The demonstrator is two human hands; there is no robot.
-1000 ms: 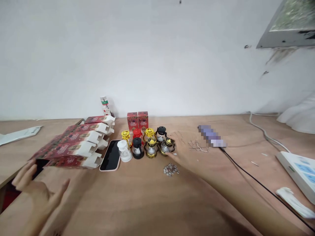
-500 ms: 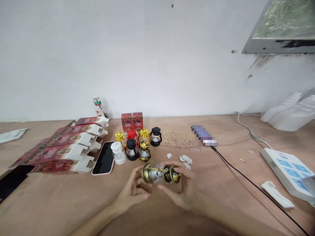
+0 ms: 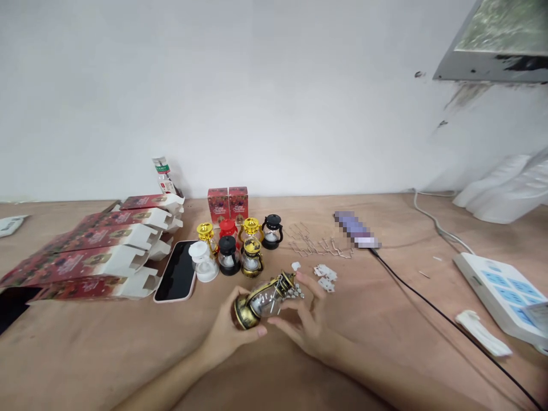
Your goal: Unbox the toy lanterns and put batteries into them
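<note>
Both my hands hold a small bronze lantern tilted on its side above the wooden table. My left hand wraps its base end. My right hand pinches around its top end and wire handle. Just behind stands a cluster of small lanterns in gold, red, black and white. A little pile of silver button cells lies under the lantern's top, partly hidden.
Flat red and white cartons are stacked at left beside a phone. Two red boxes stand at the wall. Wire handles, white tabs, a black cable and a white power strip lie at right.
A second ago my right hand reached a lantern in the cluster and my left hand hovered at far left. Now both hands hold that lantern in front of me, tilted more.
</note>
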